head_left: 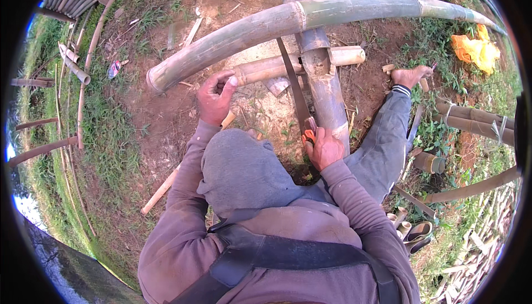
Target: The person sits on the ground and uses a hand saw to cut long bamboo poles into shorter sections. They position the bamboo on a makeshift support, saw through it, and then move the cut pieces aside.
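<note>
My right hand (324, 150) is closed round the orange handle of a hand saw (298, 94). The long blade points away from me and lies across a short pale bamboo pole (259, 70), beside a thick bamboo post (328, 96). My left hand (215, 98) grips the near-left end of that short pole, thumb on top and the other fingers partly hidden round it. Above the blade's far end passes a long, thick green-grey bamboo pole (354, 10), resting across the thick post. An open notch shows in the post next to the short pole.
A cut bamboo stub (277, 85) and pale sawdust lie below the work. My bare foot (411, 76) is stretched to the right. A yellow-orange bag (475, 49), tied bamboo poles (476, 121) and a pair of shoes (418, 236) are at the right. A bamboo rail (88, 77) stands left.
</note>
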Demonstrator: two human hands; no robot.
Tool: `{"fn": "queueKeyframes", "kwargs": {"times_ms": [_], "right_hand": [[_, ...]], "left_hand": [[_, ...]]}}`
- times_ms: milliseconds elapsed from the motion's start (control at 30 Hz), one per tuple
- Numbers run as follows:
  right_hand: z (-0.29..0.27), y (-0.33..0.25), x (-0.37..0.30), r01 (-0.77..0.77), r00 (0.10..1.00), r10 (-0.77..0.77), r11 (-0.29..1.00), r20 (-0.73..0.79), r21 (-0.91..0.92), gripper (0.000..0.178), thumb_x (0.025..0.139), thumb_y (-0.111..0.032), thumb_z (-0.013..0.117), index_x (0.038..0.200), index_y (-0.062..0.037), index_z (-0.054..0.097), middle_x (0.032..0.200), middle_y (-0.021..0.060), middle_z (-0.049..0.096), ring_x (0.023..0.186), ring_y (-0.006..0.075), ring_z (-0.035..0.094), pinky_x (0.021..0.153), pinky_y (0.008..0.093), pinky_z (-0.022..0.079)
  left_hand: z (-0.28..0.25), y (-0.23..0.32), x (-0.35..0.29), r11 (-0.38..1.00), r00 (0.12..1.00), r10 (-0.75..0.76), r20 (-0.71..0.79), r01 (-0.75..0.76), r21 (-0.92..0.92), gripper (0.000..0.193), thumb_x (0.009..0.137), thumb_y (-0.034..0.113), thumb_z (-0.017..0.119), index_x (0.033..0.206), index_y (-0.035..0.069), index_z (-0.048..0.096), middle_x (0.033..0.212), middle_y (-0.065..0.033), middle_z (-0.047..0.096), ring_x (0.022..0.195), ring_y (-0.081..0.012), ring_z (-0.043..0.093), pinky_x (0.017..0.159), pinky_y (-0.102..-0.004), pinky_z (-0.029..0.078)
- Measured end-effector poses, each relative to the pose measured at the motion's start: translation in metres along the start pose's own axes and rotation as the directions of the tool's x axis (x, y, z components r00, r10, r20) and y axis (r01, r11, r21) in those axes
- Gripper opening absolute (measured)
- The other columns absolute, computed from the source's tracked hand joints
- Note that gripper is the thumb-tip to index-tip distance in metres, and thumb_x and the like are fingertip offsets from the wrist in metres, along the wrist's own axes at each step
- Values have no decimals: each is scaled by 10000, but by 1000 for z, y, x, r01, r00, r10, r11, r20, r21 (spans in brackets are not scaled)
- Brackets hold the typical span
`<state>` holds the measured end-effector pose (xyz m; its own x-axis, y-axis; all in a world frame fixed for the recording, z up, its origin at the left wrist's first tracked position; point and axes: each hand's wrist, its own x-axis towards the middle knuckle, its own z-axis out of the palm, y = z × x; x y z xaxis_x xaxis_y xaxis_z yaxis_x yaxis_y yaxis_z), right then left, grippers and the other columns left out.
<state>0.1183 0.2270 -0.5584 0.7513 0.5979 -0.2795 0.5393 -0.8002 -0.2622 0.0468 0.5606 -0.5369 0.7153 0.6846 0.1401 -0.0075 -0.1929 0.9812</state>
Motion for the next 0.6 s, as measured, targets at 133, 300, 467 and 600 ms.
{"fn": "queueKeyframes", "kwargs": {"times_ms": [133,300,467,600], "right_hand": [[29,9,7,50,993,-49,999,-110,5,398,861,-317,781,1042,-60,537,974,176,635,744,371,727,682,510,587],[38,0,1,83,997,-83,989,-5,126,416,878,-268,739,1129,-61,480,1048,253,672,791,436,718,715,548,570],[10,5,-12,57,998,-68,845,1,531,615,888,-215,709,1399,-97,387,1009,279,724,916,501,700,815,588,532],[48,28,-19,-15,989,-76,809,129,588,648,944,-271,698,1469,-108,355,1056,325,710,985,530,685,875,588,531]], "left_hand": [[-3,33,22,925,953,304,3,-296,237,191,936,124,793,1092,18,761,886,-42,728,739,-85,639,674,-253,518],[5,44,32,858,931,361,52,-353,373,187,906,120,805,1069,39,762,915,-80,739,749,-150,676,692,-304,548],[7,43,59,595,776,595,209,-600,535,274,849,152,837,1096,74,746,988,-100,736,938,-290,711,851,-413,566],[21,62,88,461,746,601,287,-617,638,326,839,173,841,1134,83,733,963,-90,716,985,-323,692,905,-436,549]]}}
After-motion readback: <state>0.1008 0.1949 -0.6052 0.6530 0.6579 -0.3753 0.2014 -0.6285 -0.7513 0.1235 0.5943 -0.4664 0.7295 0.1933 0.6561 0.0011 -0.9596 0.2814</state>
